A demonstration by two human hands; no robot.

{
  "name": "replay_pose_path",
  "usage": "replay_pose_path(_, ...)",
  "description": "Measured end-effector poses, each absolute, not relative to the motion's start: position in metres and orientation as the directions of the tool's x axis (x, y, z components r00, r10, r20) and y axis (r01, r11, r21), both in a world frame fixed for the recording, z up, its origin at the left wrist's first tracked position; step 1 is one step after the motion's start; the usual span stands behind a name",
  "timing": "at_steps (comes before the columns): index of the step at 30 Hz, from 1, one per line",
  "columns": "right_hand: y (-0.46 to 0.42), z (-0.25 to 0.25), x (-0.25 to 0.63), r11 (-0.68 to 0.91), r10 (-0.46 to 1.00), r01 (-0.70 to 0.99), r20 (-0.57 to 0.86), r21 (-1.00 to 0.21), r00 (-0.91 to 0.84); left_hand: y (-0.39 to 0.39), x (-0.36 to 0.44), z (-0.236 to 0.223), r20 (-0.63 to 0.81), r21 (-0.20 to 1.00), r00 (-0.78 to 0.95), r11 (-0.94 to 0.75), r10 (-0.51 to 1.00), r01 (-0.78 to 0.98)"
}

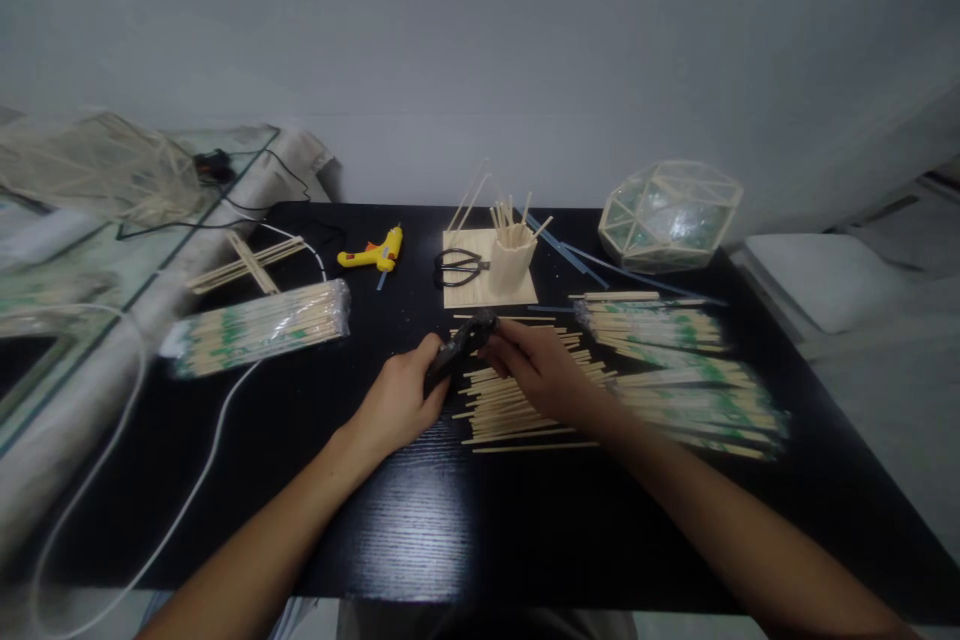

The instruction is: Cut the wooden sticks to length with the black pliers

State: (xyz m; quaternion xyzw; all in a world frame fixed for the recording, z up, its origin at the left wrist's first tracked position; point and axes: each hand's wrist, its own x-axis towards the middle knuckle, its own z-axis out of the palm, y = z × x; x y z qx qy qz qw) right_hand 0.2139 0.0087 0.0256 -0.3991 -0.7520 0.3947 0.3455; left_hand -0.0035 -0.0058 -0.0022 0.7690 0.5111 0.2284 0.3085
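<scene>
the left hand (397, 392) has its grip wrapped around a dark elongated hand tool (450, 360) above the glossy black table (262, 480). the right hand (540, 370) is at the tool's far end; whether its grip holds anything, i cannot tell. thin pale wooden sticks (499, 413) lie loose beneath it.

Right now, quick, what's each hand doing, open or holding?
Left hand: closed, holding the black tool.
Right hand: curled by its far end; grip can't be told.

Plain grey wall (480, 60) behind a glossy black table (570, 530), dim light.
</scene>
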Motion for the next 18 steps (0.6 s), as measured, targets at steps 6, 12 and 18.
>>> replay_pose_path(6,0.0096,0.0242,0.2144,0.364,0.873,0.333,0.194,-0.870,-0.447,-0.0059,-0.0036,-0.0029,0.013,0.709,0.366,-0.267,0.930,0.652)
replay_pose_path(12,0.0102,0.0236,0.2144,0.371,0.875,0.342,0.202,-0.863,-0.441,-0.0061,-0.0038,-0.0009,-0.003,0.704,0.359,-0.253,0.933,0.663)
replay_pose_path(18,0.0100,0.0247,0.2141,0.366,0.878,0.354,0.194,-0.861,-0.438,-0.0059,-0.0034,-0.0022,0.003,0.697,0.365,-0.264,0.931,0.667)
